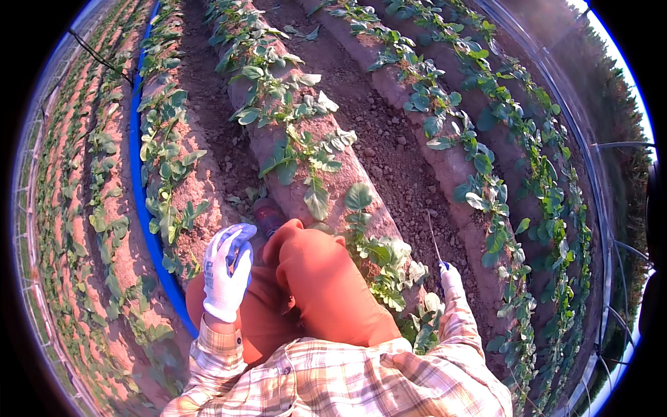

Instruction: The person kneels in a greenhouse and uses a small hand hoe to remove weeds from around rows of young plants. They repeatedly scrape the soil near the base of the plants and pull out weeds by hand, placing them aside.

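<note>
My left hand wears a white knit glove with blue-coated fingers and palm. It hovers over my left thigh, fingers curled and thumb apart, and nothing shows in it. Out to the right, my gloved right hand grips a thin, slightly curved metal tool. The tool's tip points forward over the soil furrow; whether it touches the ground I cannot tell. Between my knee and the right hand grows a broad-leaved green plant on the raised soil bed.
A blue hose or flat pipe runs along the left rows. Leafy crop rows stretch ahead on both sides. My orange trousers show bent knees, with a dark red shoe beside the bed. Greenhouse framing edges the right.
</note>
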Motion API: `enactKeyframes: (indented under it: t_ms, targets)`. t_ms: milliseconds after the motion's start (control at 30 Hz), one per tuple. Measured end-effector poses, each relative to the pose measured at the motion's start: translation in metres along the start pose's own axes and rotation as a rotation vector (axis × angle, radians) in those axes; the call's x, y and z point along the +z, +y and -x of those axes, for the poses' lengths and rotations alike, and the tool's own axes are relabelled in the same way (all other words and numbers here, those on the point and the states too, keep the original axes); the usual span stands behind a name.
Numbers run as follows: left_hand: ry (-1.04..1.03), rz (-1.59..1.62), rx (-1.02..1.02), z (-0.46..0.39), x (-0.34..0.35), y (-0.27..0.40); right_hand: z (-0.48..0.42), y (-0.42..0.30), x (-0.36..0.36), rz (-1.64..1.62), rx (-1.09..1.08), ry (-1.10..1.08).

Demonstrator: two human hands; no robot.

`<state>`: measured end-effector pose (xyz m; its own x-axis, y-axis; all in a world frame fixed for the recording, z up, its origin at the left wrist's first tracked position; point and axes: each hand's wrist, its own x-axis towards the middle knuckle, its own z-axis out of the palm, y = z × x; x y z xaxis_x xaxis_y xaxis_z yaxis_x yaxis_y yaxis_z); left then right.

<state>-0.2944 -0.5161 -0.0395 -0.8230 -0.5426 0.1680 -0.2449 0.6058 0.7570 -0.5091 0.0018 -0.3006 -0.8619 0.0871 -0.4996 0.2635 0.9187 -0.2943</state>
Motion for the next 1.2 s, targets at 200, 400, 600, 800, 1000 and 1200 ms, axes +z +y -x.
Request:
enactKeyframes:
  t_ms: [200,400,600,800,1000,1200]
  targets:
    - [0.024,-0.058,0.209,0.002,0.004,-0.013,0.009,-0.029,-0.019,-0.544,0.242,-0.236]
    - [0.002,-0.184,0.222,0.001,0.007,-0.015,0.016,-0.142,-0.046,-0.778,0.28,-0.628]
    - [-0.019,-0.19,0.13,0.009,0.016,-0.02,-0.025,-0.187,-0.006,-0.942,0.28,-0.696]
    - [-0.05,-0.172,0.112,0.025,0.018,-0.017,-0.041,-0.206,0.007,-1.235,0.345,-0.898]
    - [-0.115,0.017,0.138,0.071,-0.013,0.028,-0.024,-0.177,-0.014,-1.55,0.261,-1.382]
    - [-0.05,0.087,0.305,0.092,-0.026,0.047,-0.026,-0.157,-0.025,-1.601,0.51,-1.319]
